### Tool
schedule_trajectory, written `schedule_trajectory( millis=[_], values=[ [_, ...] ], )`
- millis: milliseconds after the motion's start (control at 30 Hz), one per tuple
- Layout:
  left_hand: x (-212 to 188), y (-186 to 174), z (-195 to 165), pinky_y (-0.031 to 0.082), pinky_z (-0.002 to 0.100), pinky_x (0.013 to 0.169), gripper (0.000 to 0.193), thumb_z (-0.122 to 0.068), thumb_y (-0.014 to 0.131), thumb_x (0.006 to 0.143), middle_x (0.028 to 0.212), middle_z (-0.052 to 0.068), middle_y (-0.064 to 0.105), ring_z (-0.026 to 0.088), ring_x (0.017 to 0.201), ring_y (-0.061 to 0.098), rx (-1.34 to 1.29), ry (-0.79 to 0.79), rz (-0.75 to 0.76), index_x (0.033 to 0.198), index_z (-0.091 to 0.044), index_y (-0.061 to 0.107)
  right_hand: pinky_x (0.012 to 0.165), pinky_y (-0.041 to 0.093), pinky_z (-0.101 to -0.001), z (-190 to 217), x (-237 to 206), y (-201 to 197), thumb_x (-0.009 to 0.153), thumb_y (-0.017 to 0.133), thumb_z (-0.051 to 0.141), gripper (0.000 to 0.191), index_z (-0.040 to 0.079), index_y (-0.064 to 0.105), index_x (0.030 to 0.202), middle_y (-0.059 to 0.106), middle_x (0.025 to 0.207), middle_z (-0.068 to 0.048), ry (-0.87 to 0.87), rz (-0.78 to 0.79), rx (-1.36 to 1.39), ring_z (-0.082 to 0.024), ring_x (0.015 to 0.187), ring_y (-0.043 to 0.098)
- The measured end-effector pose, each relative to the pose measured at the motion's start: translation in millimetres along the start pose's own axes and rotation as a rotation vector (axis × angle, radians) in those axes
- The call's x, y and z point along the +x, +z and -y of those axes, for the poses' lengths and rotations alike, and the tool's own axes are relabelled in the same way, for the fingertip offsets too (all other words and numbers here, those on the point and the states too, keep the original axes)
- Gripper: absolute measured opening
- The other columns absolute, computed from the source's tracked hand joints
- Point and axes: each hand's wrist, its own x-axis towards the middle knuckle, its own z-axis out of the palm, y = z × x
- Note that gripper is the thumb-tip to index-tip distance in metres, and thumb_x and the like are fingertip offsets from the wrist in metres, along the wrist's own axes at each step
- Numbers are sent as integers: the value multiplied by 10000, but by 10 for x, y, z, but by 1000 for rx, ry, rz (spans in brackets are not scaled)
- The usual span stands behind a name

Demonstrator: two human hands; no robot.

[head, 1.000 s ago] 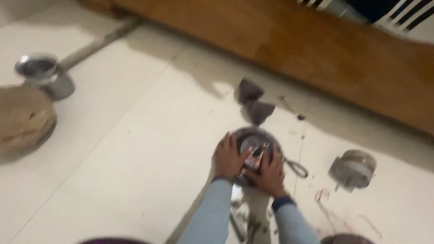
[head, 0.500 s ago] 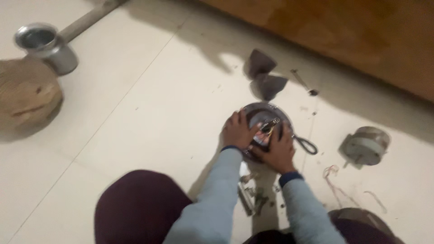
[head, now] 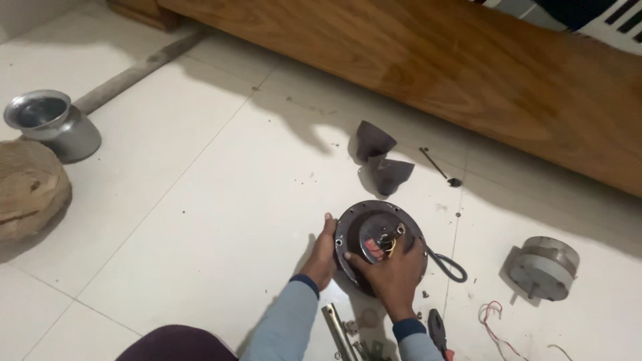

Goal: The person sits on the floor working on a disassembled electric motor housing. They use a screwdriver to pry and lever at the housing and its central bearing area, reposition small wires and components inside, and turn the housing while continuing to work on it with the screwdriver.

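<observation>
Two hands are seen on a round, dark motor housing (head: pixel 378 235) that is set on the white tiled floor (head: pixel 200 200), low and right of centre in the head view. The housing is tilted, so that its open circular face is turned up and towards the camera; being a disc, it has no long axis to speak of, and its rim is raised on the far side. Coloured wires (head: pixel 388 242) are shown at its middle. The left hand (head: pixel 321 257) is curled around the housing's left rim and grips it. The right hand (head: pixel 394 271) is laid over the lower right part of the face, fingers spread and pressed against it; whether anything small is pinched under it cannot be told. A black cable (head: pixel 449 264) is looped out from the housing's right side. Just beyond the housing, two dark cone-shaped covers (head: pixel 381 164) are lying close together, with a thin rod (head: pixel 438 167) to their right. A grey cylindrical motor core (head: pixel 543 267) is standing well apart to the right, near thin red and white wires (head: pixel 495 327). A metal pipe (head: pixel 338 331) and a dark-handled tool (head: pixel 436 327) are lying near the wrists. A steel pot (head: pixel 50 124) and a woven stool (head: pixel 27 194) are placed far left, and a wooden bed frame (head: pixel 468 73) is running across the top.
</observation>
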Motion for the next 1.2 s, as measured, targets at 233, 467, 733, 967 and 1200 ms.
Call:
schedule_trajectory(
  millis=[233,467,733,967,1200],
  values=[
    [22,-73,64,380,407,1138,880,-659,214,1011,1512,169,525,286,1363,503,-226,91,128,1527,32,392,1081,317,-590,-109,-9,70,491,945,620,1124,-12,512,1313,397,1386,-336,-110,-128,-55,-526,1300,371],
    [-16,-140,144,356,388,1179,853,-630,194,1023,1536,150,516,264,1399,493,-283,108,148,1560,15,349,1079,339,-564,-244,56,-68,533,938,538,1137,38,452,1430,357,1420,-317,-293,-32,98,-503,1286,363],
    [2,-147,186,332,386,1194,842,-639,221,1015,1510,144,539,263,1401,486,-225,148,109,1520,6,416,1078,339,-562,-128,65,-179,526,960,540,1185,66,431,1475,339,1415,-320,-264,-14,59,-514,1298,349],
    [-32,-115,227,350,387,1185,841,-649,245,1010,1481,149,560,249,1379,504,-178,169,63,1490,12,446,1091,388,-509,-226,285,-300,453,969,526,1263,16,404,1461,365,1482,-286,-418,125,132,-461,1342,416],
    [-92,-75,232,374,428,1157,805,-644,248,1004,1466,150,572,266,1351,525,-252,131,152,1478,-28,459,1086,422,-495,-326,136,-67,561,922,528,1125,10,500,1466,427,1442,-272,-328,-21,222,-432,1317,468]
  ],
)
